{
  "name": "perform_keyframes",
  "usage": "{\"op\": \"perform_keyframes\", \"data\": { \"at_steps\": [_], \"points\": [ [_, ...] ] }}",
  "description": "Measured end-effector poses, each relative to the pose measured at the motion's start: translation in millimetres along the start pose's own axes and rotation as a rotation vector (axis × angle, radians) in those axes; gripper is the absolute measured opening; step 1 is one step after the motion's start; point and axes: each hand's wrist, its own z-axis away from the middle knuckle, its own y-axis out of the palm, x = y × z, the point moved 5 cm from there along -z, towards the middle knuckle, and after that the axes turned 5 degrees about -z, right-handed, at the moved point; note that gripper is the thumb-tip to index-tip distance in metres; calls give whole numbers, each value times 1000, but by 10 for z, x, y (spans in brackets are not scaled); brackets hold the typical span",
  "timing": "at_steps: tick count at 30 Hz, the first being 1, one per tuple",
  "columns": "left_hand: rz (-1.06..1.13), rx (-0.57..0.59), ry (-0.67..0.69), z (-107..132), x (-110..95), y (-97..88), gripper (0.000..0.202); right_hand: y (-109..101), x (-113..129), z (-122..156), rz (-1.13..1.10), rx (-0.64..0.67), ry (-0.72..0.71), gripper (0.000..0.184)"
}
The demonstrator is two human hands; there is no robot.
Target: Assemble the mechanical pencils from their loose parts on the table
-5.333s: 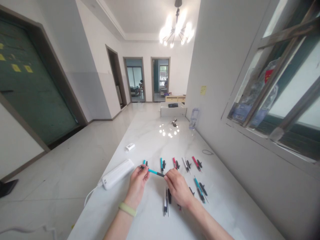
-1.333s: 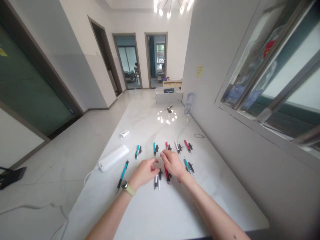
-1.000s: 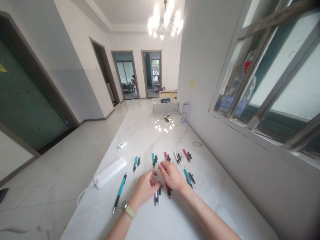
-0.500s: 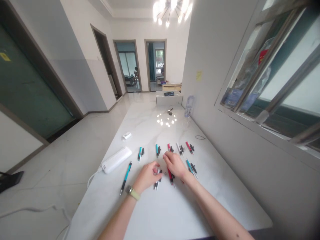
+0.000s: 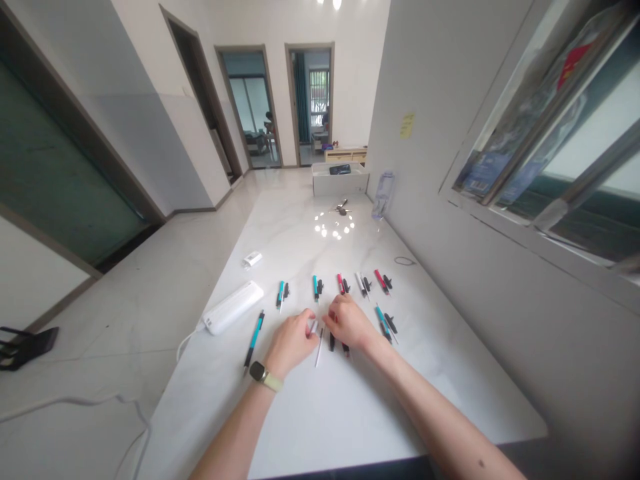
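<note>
Half a second ago the white tube (image 5: 314, 327) lay low among the loose pen parts; it has since come up between the thumb and fingers of the left hand (image 5: 297, 339), which pinches it. Opposite, the right hand (image 5: 349, 321) has its fingertips drawn together close to the tube's side; whether they grip anything small, I cannot tell. Between the hands runs a thin white stick (image 5: 319, 348), its long axis pointing toward the person, near end a little to the left. Its far end sits in the narrow gap between both sets of fingertips, just beside the left thumb, which looks the nearer; whether it touches the right fingers is unclear. Just below the right hand lie a black piece (image 5: 332, 342) and a partly covered red pen (image 5: 345, 349). Left of the left hand rests a blue pen (image 5: 255, 340) on the table (image 5: 380, 413).
</note>
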Motion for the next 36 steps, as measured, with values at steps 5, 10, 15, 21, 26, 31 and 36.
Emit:
{"op": "perform_keyframes", "data": {
  "at_steps": [5,10,15,21,26,31,36],
  "points": [
    [-122,-49,-82,1,13,0,24,101,153,-16,185,-73,127,25],
    [-78,-84,-87,-1,31,-18,18,182,267,-56,299,-69,171,22],
    [14,-88,-85,-9,57,-38,23,253,310,-58,383,-32,131,23],
    [281,-219,66,-62,38,-266,33,292,346,-29,432,-18,115,25],
    [586,-541,9,-90,192,-460,30,348,365,-21,472,-5,99,25],
    [554,-651,28,-33,150,-486,30,398,366,-20,416,-17,93,25],
    [500,-589,91,-2,36,-462,26,277,274,-57,253,-19,137,18]
  ]
}}
